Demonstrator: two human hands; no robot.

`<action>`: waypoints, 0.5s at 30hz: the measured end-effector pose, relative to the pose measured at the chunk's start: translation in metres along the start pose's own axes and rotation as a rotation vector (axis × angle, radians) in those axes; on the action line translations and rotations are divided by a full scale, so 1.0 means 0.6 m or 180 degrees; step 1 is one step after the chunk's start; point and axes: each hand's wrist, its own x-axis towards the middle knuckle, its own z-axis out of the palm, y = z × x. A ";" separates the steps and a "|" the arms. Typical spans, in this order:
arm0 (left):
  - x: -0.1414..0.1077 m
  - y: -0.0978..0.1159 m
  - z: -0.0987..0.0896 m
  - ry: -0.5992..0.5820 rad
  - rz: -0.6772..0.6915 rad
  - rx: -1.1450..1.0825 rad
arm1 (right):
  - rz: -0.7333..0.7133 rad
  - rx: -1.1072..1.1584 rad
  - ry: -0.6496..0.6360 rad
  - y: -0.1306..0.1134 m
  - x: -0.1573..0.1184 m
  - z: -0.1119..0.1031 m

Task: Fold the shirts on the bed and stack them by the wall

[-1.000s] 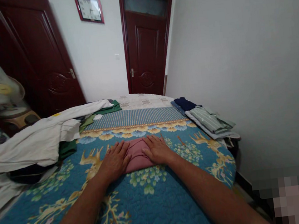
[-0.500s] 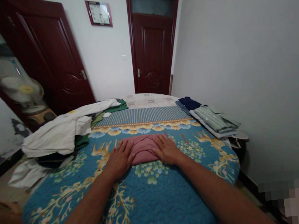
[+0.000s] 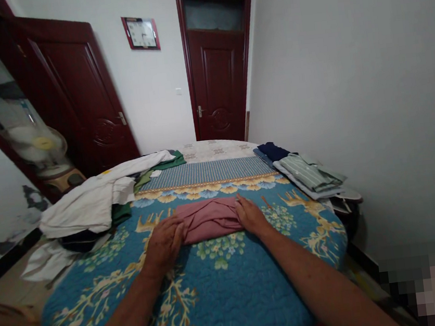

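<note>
1. Pink cloth (image 3: 211,227) lies folded in a low, wide bundle on the covered worktop (image 3: 233,297), in the middle, between the two hands.
2. Left hand (image 3: 164,242) is at the left end of the cloth, with its fingers bent. Its grip is partly closed, but I cannot tell if it pinches the fabric.
3. Right hand (image 3: 252,217) touches the right end, with its fingers rather straight and close together. Here also I cannot tell whether its grip has hold of a layer.
4. For good work, I think both ends should be kept level, and the pressure should be light and equal. If one side is pulled harder, the loose folds in the middle may twist or open.
5. It seems better to smooth these folds outward from the centre, and to tuck the edges without lifting the whole bundle.
6. Half a second earlier, both palms were spread on top of the cloth. Now they are at its ends, the left fingers are more bent, and more of the upper folds is visible.
</note>
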 end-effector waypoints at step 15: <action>0.066 -0.059 -0.006 -0.0089 -0.1125 0.0009 | -0.0019 0.0018 0.0024 0.013 0.010 0.000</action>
